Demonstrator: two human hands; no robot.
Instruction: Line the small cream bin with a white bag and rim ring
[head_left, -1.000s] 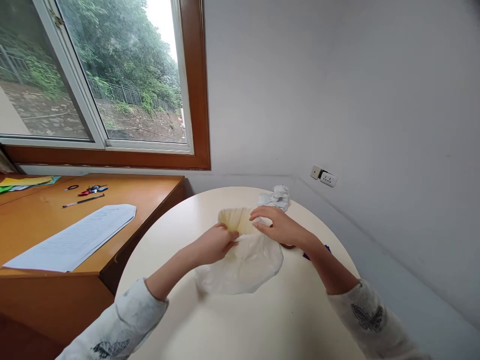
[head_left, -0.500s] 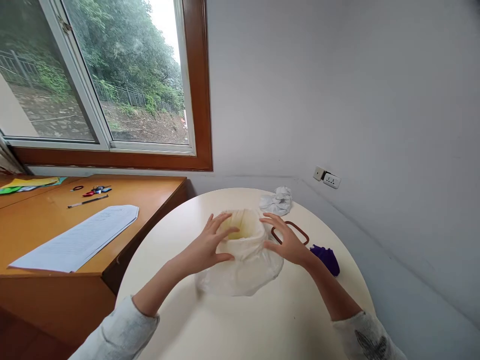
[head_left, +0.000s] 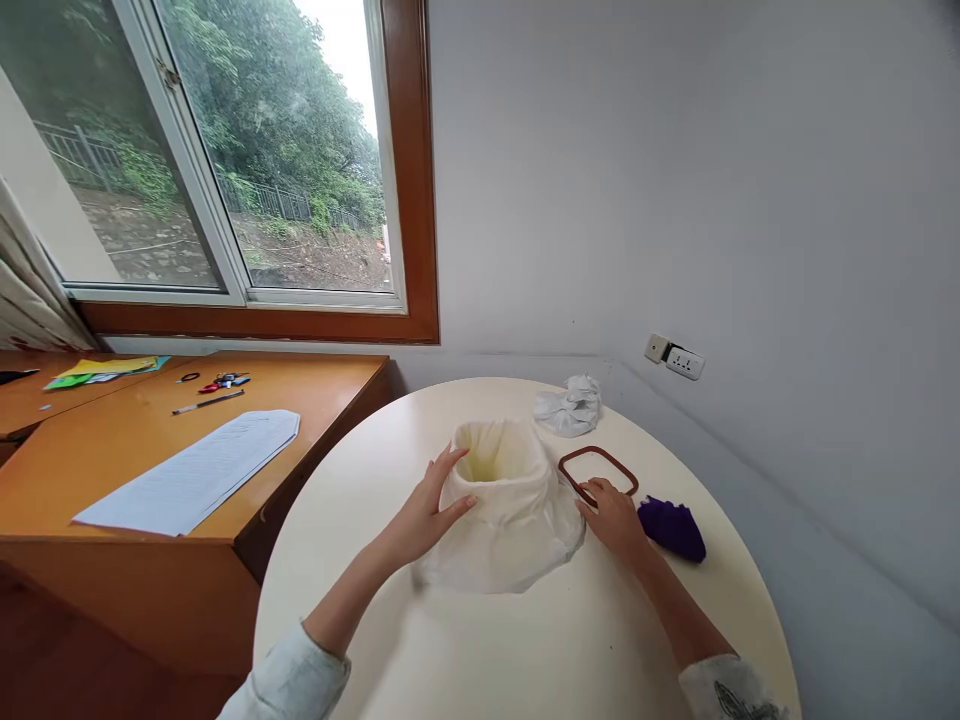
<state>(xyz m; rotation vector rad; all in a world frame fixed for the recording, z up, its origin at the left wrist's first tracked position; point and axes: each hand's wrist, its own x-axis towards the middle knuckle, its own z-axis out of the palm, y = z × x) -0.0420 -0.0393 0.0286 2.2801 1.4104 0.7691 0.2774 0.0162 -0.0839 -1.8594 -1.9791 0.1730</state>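
A small bin lined with a white plastic bag [head_left: 499,540] stands on the table, its mouth open and pale yellow inside. The bag's loose skirt spreads around the outside of the bin. My left hand [head_left: 424,520] is at the bin's left rim, fingers and thumb apart against the bag. To the right of the bin lies a brown rounded ring frame [head_left: 619,466]. My right hand [head_left: 615,517] has its fingers closed on the near edge of this ring; the exact grip is partly hidden. A purple crumpled bundle [head_left: 673,530] lies just right of that hand.
A crumpled white plastic bag [head_left: 570,405] sits at the back of the round table [head_left: 495,660]. On the left, a wooden desk [head_left: 345,375] holds papers [head_left: 199,470], a pen [head_left: 208,402] and coloured sheets. A wall socket [head_left: 684,362] is behind.
My right hand has left the bin's rim and moved right and down to the brown ring. My left hand stays at the left rim. The view has turned slightly left.
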